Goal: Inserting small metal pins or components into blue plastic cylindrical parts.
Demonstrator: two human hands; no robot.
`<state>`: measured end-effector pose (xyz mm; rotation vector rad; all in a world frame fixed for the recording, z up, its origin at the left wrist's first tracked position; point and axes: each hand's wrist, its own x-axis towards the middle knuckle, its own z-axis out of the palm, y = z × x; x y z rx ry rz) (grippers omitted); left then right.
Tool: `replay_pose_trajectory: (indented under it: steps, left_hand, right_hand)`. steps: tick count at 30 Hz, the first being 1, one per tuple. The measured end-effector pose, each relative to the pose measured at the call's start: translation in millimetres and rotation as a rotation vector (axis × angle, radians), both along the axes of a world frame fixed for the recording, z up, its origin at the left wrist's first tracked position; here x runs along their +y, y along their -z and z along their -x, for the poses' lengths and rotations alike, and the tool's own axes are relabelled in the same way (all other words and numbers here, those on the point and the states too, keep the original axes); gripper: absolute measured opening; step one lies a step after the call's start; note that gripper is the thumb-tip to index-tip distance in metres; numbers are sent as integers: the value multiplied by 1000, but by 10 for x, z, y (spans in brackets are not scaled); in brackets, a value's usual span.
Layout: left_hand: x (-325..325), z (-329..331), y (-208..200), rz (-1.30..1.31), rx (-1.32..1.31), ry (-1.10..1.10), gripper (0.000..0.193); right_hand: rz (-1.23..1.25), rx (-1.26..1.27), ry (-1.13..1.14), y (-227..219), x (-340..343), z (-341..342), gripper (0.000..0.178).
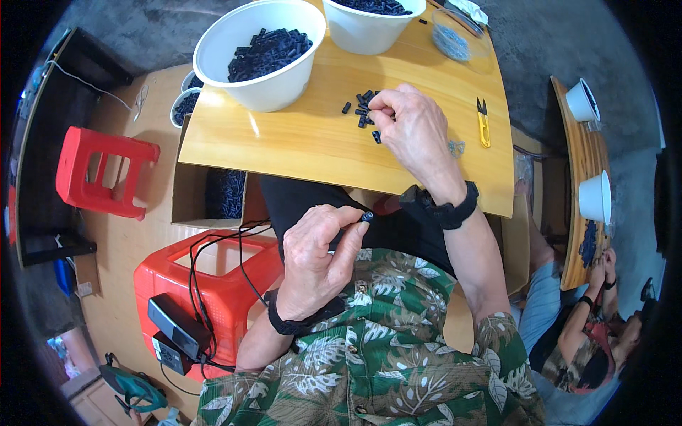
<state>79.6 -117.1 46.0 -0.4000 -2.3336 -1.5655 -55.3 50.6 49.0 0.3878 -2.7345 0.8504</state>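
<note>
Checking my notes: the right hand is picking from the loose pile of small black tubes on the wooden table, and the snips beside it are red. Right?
Not quite: the head view shows the snips are yellow. The right hand does pick at the black tubes on the wooden table.

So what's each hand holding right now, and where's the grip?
Left hand pinches a small black tube at its end. Right hand fingers the loose black pieces; a firm hold cannot be told.

Glossy varnished wood table (305, 142); on it, smooth white plastic bowl (259, 53) and matt black plastic tubes (362, 106).
</note>
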Motion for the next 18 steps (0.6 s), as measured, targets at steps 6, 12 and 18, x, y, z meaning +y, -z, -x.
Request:
replay_pose_trajectory:
  steps: [6, 12, 18]
  left_hand:
    - [-9, -3, 12, -19, 5, 13, 13]
    - [-4, -10, 18, -9, 2, 33, 16]
    - [4, -5, 26, -2, 23, 29, 17]
  right_hand:
    - [-30, 6, -23, 126, 17, 191, 11]
    - [-49, -73, -85, 169, 0, 234, 12]
    - [-66, -18, -100, 167, -25, 241, 12]
